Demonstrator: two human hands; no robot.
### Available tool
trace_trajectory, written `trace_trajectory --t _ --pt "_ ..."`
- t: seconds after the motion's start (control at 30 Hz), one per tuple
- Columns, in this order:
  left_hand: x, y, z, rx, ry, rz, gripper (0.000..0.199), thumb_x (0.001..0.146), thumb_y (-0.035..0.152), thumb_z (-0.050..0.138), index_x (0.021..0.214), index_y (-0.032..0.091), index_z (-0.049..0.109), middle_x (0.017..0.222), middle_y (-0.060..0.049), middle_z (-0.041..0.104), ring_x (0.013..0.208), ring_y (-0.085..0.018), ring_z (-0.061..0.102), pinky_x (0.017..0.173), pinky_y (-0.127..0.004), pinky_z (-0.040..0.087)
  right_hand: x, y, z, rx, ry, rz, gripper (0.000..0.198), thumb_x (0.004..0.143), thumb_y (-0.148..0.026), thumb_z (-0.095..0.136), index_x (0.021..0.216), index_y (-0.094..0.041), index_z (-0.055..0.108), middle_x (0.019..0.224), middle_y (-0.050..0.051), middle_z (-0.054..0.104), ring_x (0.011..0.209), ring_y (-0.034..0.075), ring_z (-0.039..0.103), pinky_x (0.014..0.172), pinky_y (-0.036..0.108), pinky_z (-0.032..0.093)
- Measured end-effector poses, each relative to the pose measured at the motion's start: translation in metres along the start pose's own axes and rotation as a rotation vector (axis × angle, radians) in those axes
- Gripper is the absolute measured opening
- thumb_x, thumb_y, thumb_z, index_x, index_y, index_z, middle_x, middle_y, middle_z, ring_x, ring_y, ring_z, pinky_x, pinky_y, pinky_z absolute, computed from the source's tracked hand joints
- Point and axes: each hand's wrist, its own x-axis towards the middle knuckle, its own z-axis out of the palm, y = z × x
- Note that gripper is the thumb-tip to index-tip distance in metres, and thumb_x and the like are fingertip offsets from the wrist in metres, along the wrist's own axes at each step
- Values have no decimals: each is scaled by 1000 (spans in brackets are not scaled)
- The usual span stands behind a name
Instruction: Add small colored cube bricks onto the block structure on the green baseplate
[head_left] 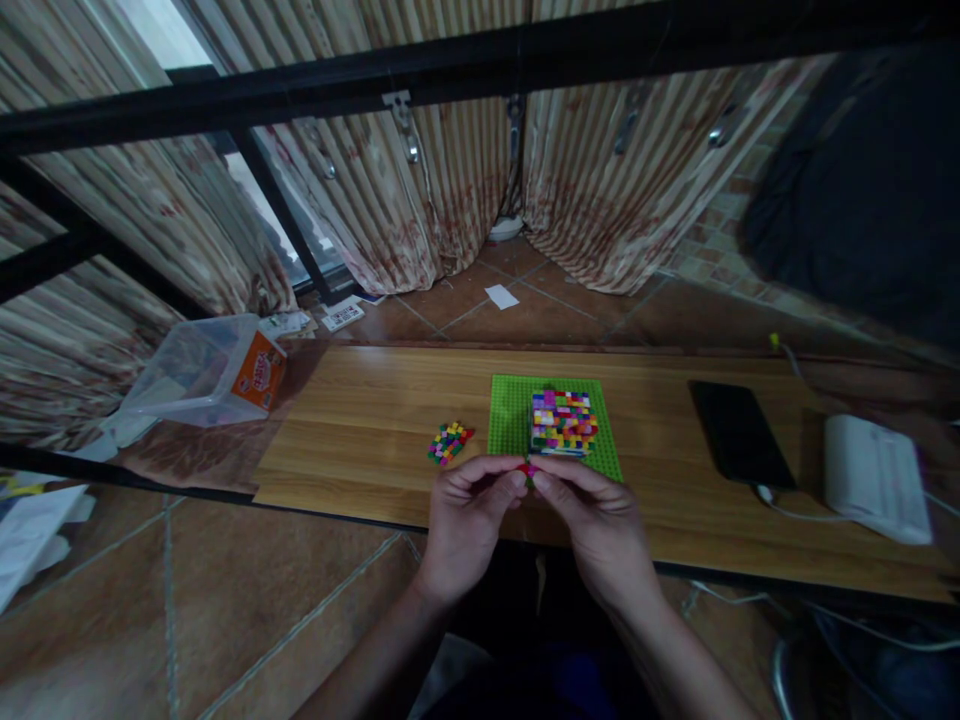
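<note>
My left hand (469,510) and my right hand (600,510) meet in front of the baseplate, each pinching small toy bricks (529,473) between thumb and forefinger. Red and pink show on these bricks; fingertips cover the rest, so whether they are joined I cannot tell. Just beyond the hands lies a green studded baseplate (510,400). A block built of many coloured bricks (564,420) stands on it, its near lower edge close to my right fingers. To the left, a small pile of loose coloured bricks (450,441) rests on the wooden table.
The long wooden table (360,420) also bears a black phone (739,432) with a cable and a white box-shaped device (876,478) at the right. A clear plastic bin (195,375) with an orange label stands beyond the left end. A black metal rail (450,68) crosses above.
</note>
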Motion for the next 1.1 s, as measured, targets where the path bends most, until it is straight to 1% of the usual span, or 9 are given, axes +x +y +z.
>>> trace_trajectory --t 0.13,0.3,0.53,0.67,0.8,0.87,0.93,1.0,1.1 --pt "-1 0 2 31 11 68 10 73 23 74 82 20 76 72 0 72 63 -11 63 66 -24 55 0 -2 0 -23 24 -34 13 73 -28 75 85 -31 77 86 0 76 79 17 68 76 33 54" --pt "-3 0 10 18 45 106 7 74 22 73 80 20 75 72 0 73 64 -12 65 67 -26 58 -3 -4 3 -28 67 -61 11 73 -27 75 83 -30 77 85 0 75 78 17 68 75 33 55" --pt "-5 -7 19 -33 122 113 5 73 22 73 78 19 73 70 0 73 63 -14 67 66 -28 59 -7 0 9 14 134 -27 11 73 -32 74 83 -27 77 83 1 75 74 18 68 72 35 57" --pt "-1 -14 18 -34 86 93 6 74 22 72 79 19 72 71 0 72 65 -14 66 67 -27 58 -3 7 6 14 121 8 12 72 -33 75 82 -28 77 82 1 75 76 18 68 75 36 56" --pt "5 -24 17 10 36 89 11 77 23 69 87 18 69 79 -1 72 72 -14 67 72 -28 57 3 14 1 34 114 68 18 70 -37 75 85 -28 77 81 1 75 74 18 67 74 37 54" --pt "10 -28 17 94 28 132 12 79 22 66 90 17 67 84 -1 71 76 -14 67 74 -27 56 6 18 -3 63 139 80 26 68 -38 77 92 -27 76 79 0 74 73 17 65 74 35 53" --pt "17 -31 17 255 20 204 10 82 21 63 91 17 65 87 -2 70 79 -14 66 75 -27 54 9 21 -10 78 181 85 34 66 -39 79 98 -26 74 78 0 72 72 16 64 74 34 52" --pt "27 -31 19 462 -6 302 8 85 20 60 90 18 65 87 -3 69 80 -15 65 75 -27 53 10 24 -20 68 227 94 34 67 -40 78 98 -24 74 81 2 73 73 15 63 74 33 50" --pt "41 -29 24 746 -89 457 12 88 18 54 93 20 65 91 -3 69 85 -16 65 80 -29 51 13 27 -37 32 292 98 29 70 -41 76 92 -22 75 83 4 74 72 16 62 71 32 49"
